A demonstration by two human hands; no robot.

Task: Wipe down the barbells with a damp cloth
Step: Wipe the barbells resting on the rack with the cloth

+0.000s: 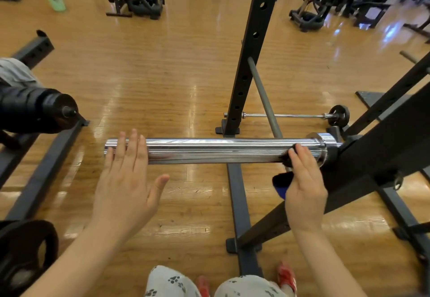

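A chrome barbell sleeve runs left to right across the middle of the head view, its inner collar at the black rack on the right. My left hand lies flat with straight fingers over the sleeve's free left end. My right hand presses a dark cloth with a blue edge against the sleeve just left of the collar; the cloth wraps the bar and hangs below it. Most of the cloth is hidden under my hand.
A black squat rack upright stands behind the bar, its base rails on the wooden floor. A small barbell lies on the floor behind. Another bar's black end and a weight plate are at the left.
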